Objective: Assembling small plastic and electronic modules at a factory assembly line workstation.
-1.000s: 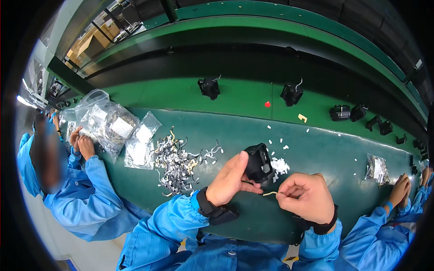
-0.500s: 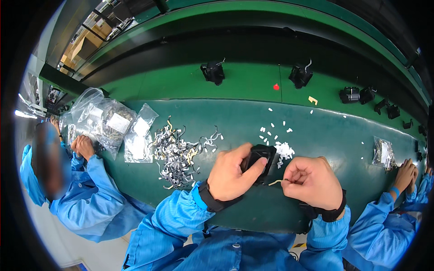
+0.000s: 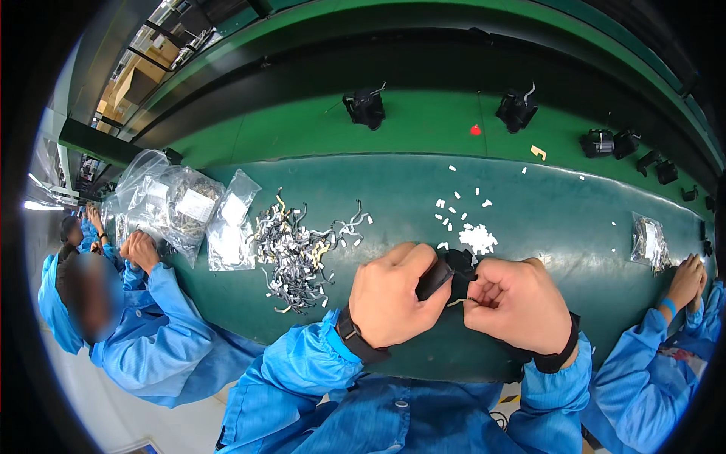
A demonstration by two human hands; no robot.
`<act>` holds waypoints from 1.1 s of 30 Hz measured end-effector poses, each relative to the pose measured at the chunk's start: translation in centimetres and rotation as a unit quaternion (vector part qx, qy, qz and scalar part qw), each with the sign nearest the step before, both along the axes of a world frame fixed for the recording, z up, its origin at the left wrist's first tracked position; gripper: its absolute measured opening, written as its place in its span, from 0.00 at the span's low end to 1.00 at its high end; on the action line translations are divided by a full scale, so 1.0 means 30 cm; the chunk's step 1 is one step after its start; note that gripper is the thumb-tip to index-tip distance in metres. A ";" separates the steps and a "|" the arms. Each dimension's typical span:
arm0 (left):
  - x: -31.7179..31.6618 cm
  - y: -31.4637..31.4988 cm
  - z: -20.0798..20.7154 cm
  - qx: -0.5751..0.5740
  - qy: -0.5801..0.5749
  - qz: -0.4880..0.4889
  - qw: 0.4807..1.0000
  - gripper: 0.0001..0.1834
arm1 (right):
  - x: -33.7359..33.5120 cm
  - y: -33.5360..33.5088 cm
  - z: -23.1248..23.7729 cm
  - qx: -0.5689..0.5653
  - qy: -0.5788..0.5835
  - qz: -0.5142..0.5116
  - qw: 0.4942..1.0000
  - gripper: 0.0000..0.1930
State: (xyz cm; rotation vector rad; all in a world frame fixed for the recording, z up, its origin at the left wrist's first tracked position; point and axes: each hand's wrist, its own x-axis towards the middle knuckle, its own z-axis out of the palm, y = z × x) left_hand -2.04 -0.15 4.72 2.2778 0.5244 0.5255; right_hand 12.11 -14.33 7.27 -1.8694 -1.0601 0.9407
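Note:
A black plastic housing is gripped in my left hand, thumb along its near side and fingers curled over the far side. My right hand is closed in a pinch against the housing's right side. A short pale wire sticks out from between its thumb and forefinger toward the housing. Whether the wire's other end enters the housing is hidden by my fingers. Just beyond my hands lies a heap of small white connectors. Left of my left hand is a pile of short black, white and yellow wires.
Clear bags of parts lie at the left of the green table. On the far ledge stand several black housings, a red piece and a yellow piece. Co-workers' hands are at both sides, with another bag on the right.
The housing has been turned in my left hand so a different side shows. My right hand has moved left with the wire, up against the housing. The view has shifted slightly.

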 end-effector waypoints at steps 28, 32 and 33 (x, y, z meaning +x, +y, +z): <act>-0.021 0.062 -0.016 -0.212 0.051 0.008 0.976 0.15 | -0.037 0.031 -0.015 0.074 0.080 0.007 0.994 0.06; -0.020 0.057 -0.026 -0.179 0.044 0.003 0.983 0.15 | -0.038 0.037 -0.030 0.062 0.063 0.010 0.996 0.07; -0.023 0.060 -0.032 -0.180 0.043 0.006 0.983 0.15 | -0.037 0.039 -0.035 0.062 0.053 0.006 0.997 0.08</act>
